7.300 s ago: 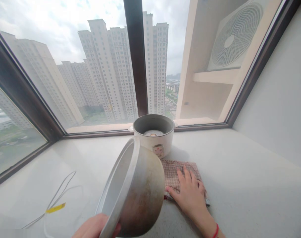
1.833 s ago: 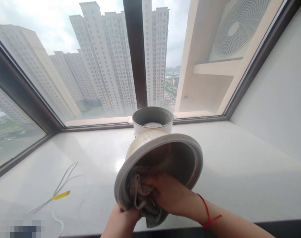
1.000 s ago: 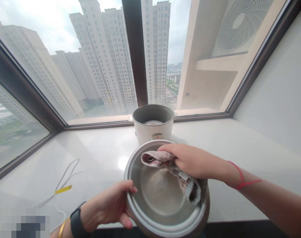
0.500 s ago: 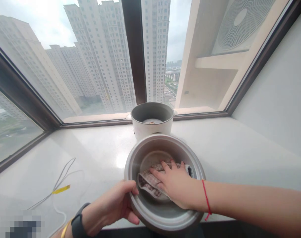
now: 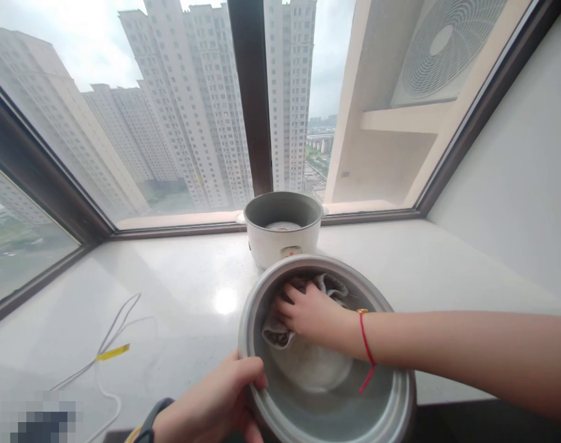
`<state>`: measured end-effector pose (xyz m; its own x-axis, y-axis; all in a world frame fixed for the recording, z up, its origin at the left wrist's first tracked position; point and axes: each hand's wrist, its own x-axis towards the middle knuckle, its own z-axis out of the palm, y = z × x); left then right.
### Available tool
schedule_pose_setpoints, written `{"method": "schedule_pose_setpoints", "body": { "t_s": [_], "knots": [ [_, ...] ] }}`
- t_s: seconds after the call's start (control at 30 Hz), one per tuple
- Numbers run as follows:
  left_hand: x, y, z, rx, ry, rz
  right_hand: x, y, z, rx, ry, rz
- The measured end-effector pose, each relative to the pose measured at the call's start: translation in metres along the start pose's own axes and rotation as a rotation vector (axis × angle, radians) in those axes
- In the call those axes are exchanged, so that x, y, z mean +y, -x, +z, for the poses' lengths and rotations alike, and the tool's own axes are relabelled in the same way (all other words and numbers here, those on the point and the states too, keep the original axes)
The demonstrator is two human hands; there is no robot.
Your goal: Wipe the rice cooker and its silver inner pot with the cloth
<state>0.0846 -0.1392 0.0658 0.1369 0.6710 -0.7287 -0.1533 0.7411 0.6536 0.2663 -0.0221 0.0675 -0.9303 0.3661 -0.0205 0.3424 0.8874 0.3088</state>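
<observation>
The right hand presses a crumpled patterned cloth inside the round metal pot; the left hand clamps its near rim.

The left hand came in from the bottom edge, fingers curled over and thumb tucked beneath in a firm clamp, a dark band on its wrist. The right forearm stretched in from the right edge, nearly level, a thin red string looped round its wrist. The right hand lay beyond and above the left, palm down, knuckles raised, its fingers bent and bunched in a closed grasp.
</observation>
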Motion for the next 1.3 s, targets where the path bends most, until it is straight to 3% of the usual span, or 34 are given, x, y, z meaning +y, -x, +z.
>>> {"method": "schedule_pose_setpoints", "body": {
  "t_s": [0.1, 0.17, 0.33, 0.4, 0.5, 0.6, 0.77, 0.9, 1.03, 1.17, 1.3],
  "knots": [
    [0.003, 0.005, 0.0, 0.005, 0.047, 0.019, 0.0, 0.004, -0.023, -0.132, 0.093, 0.189],
    [0.006, 0.009, -0.001, 0.022, 0.079, 0.043, 0.0, 0.012, -0.042, -0.111, 0.142, 0.222],
    [0.013, 0.015, 0.0, -0.011, 0.099, 0.044, 0.008, 0.028, -0.075, 0.37, 0.131, 0.081],
    [0.014, 0.014, 0.002, -0.018, 0.093, 0.041, 0.018, 0.026, -0.077, 0.425, 0.098, 0.053],
    [0.012, 0.012, 0.002, 0.01, 0.118, 0.052, 0.034, 0.022, -0.073, 0.321, 0.144, 0.121],
    [0.008, 0.012, -0.005, 0.065, 0.133, 0.089, 0.041, 0.025, -0.07, 0.207, 0.154, 0.305],
    [0.006, 0.014, -0.018, 0.227, 0.192, 0.276, 0.02, 0.053, -0.06, 0.115, 0.002, 0.55],
    [0.006, 0.017, -0.02, 0.249, 0.236, 0.32, -0.018, 0.078, -0.033, 0.365, -0.142, 0.524],
    [0.006, 0.014, -0.019, 0.19, 0.245, 0.291, -0.059, 0.089, -0.005, 0.617, -0.34, 0.566],
    [0.001, 0.011, -0.016, 0.18, 0.282, 0.265, -0.088, 0.089, 0.023, 0.816, -0.637, 0.746],
    [-0.007, 0.012, -0.004, 0.18, 0.304, 0.23, -0.084, 0.085, 0.042, 1.083, -1.108, 0.986]
  ]
}}
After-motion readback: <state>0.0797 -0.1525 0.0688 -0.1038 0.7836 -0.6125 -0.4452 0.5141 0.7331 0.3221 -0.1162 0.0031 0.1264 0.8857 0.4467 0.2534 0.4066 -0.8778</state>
